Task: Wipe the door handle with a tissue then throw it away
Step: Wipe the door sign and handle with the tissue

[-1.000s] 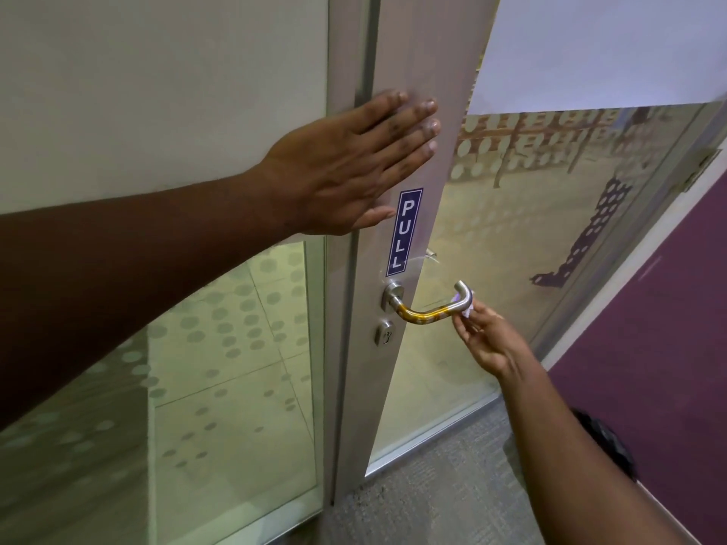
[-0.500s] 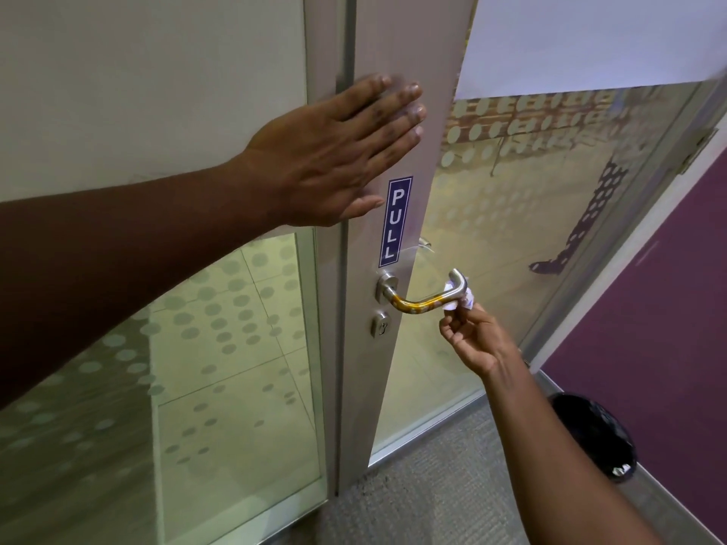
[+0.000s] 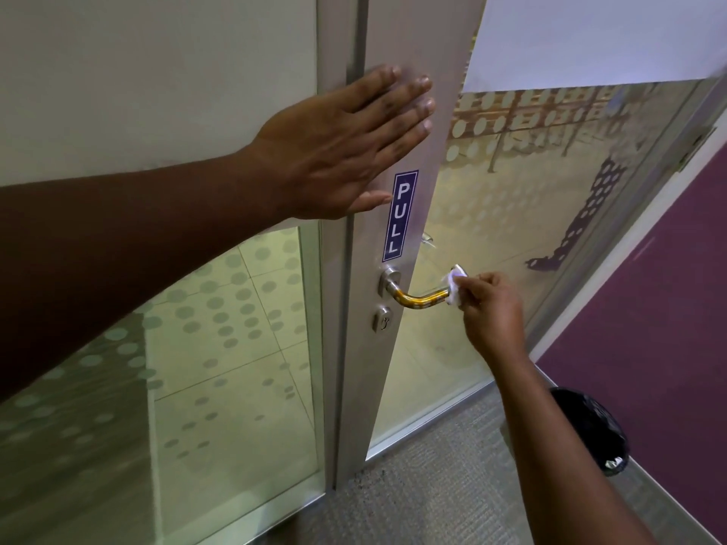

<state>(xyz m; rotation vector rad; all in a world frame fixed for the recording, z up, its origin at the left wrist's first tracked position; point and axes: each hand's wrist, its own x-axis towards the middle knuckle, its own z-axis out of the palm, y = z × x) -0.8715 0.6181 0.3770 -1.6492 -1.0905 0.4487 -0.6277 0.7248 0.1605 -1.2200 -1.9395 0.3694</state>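
A metal lever door handle (image 3: 419,298) sticks out from the grey door frame below a blue PULL sticker (image 3: 400,216). My right hand (image 3: 491,312) pinches a small white tissue (image 3: 453,288) against the handle's outer end, near its bend. My left hand (image 3: 338,151) lies flat on the door's grey edge above the sticker, fingers spread and holding nothing. A black-lined bin (image 3: 594,434) stands on the floor at the lower right, partly hidden behind my right forearm.
The glass door (image 3: 531,214) has a dotted frosted pattern and stands ajar. A fixed glass panel (image 3: 220,348) is to the left. A round lock (image 3: 382,318) sits under the handle. Grey carpet (image 3: 432,485) covers the floor, and a purple wall (image 3: 668,308) runs along the right.
My right hand has risen from under the handle's tip to its side, keeping the tissue on the handle's end. My left hand stays flat on the door.
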